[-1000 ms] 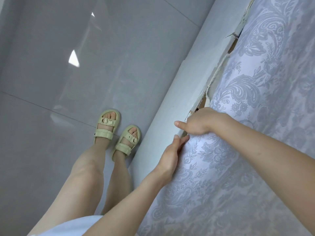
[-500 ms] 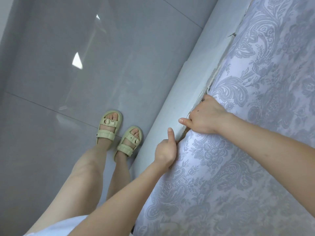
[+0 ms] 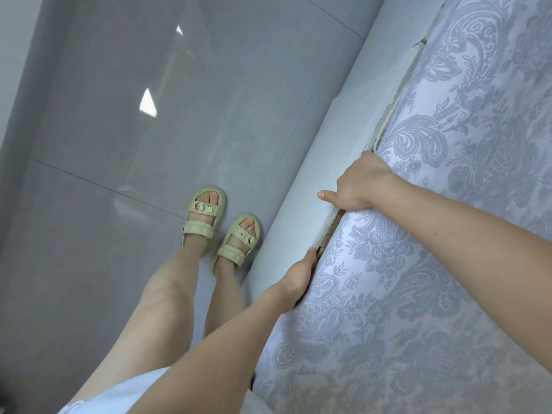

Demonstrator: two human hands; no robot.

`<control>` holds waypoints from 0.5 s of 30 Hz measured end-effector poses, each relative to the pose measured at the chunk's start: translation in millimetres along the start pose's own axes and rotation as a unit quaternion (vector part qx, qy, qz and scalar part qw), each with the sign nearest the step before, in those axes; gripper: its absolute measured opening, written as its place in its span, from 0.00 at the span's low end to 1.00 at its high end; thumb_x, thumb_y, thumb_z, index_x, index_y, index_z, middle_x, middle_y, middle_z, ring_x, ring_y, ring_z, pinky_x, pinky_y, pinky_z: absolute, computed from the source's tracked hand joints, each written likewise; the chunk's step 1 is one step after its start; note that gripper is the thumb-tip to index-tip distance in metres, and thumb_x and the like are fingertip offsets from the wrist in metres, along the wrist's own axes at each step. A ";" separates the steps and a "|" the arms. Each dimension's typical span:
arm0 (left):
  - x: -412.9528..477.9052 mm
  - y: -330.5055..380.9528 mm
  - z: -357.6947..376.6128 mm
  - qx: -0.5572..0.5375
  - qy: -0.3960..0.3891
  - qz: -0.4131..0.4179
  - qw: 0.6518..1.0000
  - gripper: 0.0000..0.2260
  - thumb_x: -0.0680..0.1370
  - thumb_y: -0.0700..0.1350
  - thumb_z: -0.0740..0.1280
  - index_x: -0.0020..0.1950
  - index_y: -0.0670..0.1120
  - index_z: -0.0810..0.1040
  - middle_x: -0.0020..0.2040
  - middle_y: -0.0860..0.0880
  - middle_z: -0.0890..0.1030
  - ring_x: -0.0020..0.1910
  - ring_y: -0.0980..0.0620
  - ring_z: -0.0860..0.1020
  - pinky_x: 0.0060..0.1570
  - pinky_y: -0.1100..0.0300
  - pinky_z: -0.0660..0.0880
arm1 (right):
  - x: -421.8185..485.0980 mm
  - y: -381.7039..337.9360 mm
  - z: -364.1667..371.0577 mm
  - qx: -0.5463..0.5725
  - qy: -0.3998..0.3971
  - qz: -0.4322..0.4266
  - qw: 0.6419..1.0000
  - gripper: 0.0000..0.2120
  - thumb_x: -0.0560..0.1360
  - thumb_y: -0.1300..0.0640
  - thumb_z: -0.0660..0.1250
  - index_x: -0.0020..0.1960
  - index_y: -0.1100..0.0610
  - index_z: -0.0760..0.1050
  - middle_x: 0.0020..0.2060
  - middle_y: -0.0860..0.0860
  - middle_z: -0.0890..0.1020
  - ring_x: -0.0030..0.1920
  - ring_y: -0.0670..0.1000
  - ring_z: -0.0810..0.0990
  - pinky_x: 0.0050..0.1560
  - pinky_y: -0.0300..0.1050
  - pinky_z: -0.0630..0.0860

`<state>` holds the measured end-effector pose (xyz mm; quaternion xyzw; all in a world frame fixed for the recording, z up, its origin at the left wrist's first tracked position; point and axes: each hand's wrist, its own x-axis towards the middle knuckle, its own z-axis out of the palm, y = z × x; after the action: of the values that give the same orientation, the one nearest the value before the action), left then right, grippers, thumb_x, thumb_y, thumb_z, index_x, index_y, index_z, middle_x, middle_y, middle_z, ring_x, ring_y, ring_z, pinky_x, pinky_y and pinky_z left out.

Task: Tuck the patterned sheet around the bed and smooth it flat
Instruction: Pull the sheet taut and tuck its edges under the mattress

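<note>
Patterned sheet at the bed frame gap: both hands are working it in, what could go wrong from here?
1. The right hand and the left hand both reach into the narrow gap beside the white bed frame; they could be pinched or scraped.
2. The frame's upper edge looks chipped and ragged, so the grey floral patterned sheet might snag there.

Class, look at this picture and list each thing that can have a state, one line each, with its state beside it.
sheet, spread over the bed, its edge going down into the gap beside the frame.
bed frame, chipped along its top edge.
left hand, fingers pushed into the gap, hidden.
right hand, fingers curled over the sheet's edge, thumb out over the frame.
sandals, worn, straps fastened.
</note>
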<state>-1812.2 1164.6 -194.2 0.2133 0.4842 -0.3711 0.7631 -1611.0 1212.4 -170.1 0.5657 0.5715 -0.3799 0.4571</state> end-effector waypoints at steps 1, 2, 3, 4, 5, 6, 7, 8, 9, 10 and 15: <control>-3.2 1.2 -2.2 0.010 0.008 0.014 1.000 0.28 0.79 0.64 0.48 0.52 0.49 0.81 0.52 0.48 0.83 0.53 0.49 0.80 0.64 0.54 0.70 | -2.0 0.1 1.2 0.004 0.016 0.000 1.000 0.36 0.79 0.37 0.36 0.54 0.53 0.79 0.57 0.52 0.80 0.61 0.53 0.75 0.63 0.49 0.62; -6.1 0.4 -4.9 0.008 0.034 0.037 0.999 0.27 0.80 0.63 0.48 0.50 0.48 0.81 0.51 0.48 0.83 0.52 0.49 0.80 0.63 0.54 0.71 | -3.5 -0.1 2.2 0.008 0.033 0.002 0.999 0.35 0.79 0.37 0.37 0.55 0.54 0.78 0.57 0.53 0.80 0.61 0.53 0.75 0.64 0.49 0.62; -10.6 -1.5 -10.0 -0.007 0.075 0.067 0.995 0.25 0.81 0.60 0.49 0.48 0.46 0.81 0.50 0.46 0.83 0.50 0.48 0.79 0.60 0.54 0.71 | -4.6 -0.4 2.4 0.010 0.047 0.005 0.999 0.34 0.79 0.38 0.37 0.56 0.54 0.78 0.57 0.53 0.80 0.61 0.53 0.75 0.65 0.50 0.62; -17.3 -4.8 -16.2 -0.031 0.121 0.102 0.987 0.23 0.82 0.56 0.51 0.47 0.44 0.80 0.49 0.45 0.83 0.48 0.48 0.79 0.57 0.55 0.71 | -5.1 -1.3 1.7 0.011 0.055 0.007 0.998 0.34 0.80 0.38 0.38 0.55 0.54 0.78 0.56 0.53 0.80 0.60 0.53 0.75 0.65 0.50 0.63; -25.3 -10.2 -25.2 -0.044 0.169 0.138 0.975 0.21 0.82 0.53 0.52 0.46 0.43 0.80 0.48 0.46 0.83 0.48 0.49 0.78 0.56 0.55 0.71 | -6.3 -2.7 0.4 0.011 0.057 0.009 0.998 0.33 0.80 0.38 0.38 0.54 0.54 0.78 0.55 0.53 0.81 0.59 0.53 0.76 0.65 0.50 0.62; -32.8 -17.4 -35.7 -0.034 0.203 0.161 0.965 0.19 0.82 0.51 0.54 0.45 0.44 0.80 0.48 0.48 0.82 0.49 0.50 0.78 0.57 0.56 0.70 | -7.5 -4.7 0.2 0.016 0.060 0.012 0.998 0.32 0.80 0.39 0.39 0.53 0.54 0.78 0.54 0.53 0.81 0.59 0.53 0.76 0.66 0.50 0.62; -38.2 -26.9 -46.6 -0.007 0.220 0.163 0.962 0.17 0.81 0.51 0.55 0.44 0.46 0.81 0.49 0.52 0.82 0.51 0.52 0.77 0.59 0.56 0.69 | -9.5 -8.1 0.9 0.025 0.070 0.016 0.997 0.32 0.80 0.39 0.39 0.52 0.54 0.78 0.53 0.53 0.81 0.58 0.53 0.76 0.66 0.51 0.60; -42.6 -37.4 -56.8 0.026 0.226 0.150 0.962 0.16 0.81 0.51 0.56 0.44 0.47 0.81 0.51 0.55 0.80 0.53 0.54 0.76 0.61 0.57 0.68 | -12.6 -14.2 3.1 0.037 0.092 0.018 0.995 0.31 0.80 0.40 0.40 0.51 0.53 0.79 0.51 0.53 0.82 0.57 0.53 0.76 0.65 0.51 0.59; -45.5 -48.6 -65.8 0.053 0.226 0.130 0.964 0.15 0.80 0.51 0.57 0.46 0.47 0.82 0.53 0.57 0.77 0.55 0.56 0.74 0.60 0.59 0.67 | -18.4 -23.3 6.1 0.053 0.122 0.017 0.991 0.30 0.80 0.40 0.41 0.50 0.52 0.80 0.49 0.52 0.82 0.56 0.53 0.75 0.65 0.51 0.59; -46.9 -60.6 -73.8 0.066 0.222 0.108 0.967 0.15 0.80 0.51 0.57 0.47 0.47 0.82 0.55 0.59 0.74 0.55 0.58 0.72 0.57 0.62 0.65 | -25.9 -36.1 9.1 0.076 0.153 0.008 0.985 0.29 0.81 0.41 0.42 0.49 0.51 0.80 0.48 0.50 0.83 0.55 0.53 0.75 0.65 0.51 0.60; -54.4 -110.0 -90.5 0.047 0.159 0.067 0.984 0.10 0.78 0.51 0.61 0.44 0.50 0.79 0.59 0.56 0.74 0.57 0.58 0.71 0.58 0.62 0.65 | -65.9 -129.6 20.0 0.178 0.114 -0.099 0.972 0.30 0.80 0.42 0.39 0.50 0.51 0.79 0.50 0.48 0.82 0.55 0.51 0.75 0.62 0.48 0.63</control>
<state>-1963.6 1176.5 -181.5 0.3372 0.5657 -0.3035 0.6886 -1741.8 1164.4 -123.9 0.6183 0.5961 -0.4519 0.2410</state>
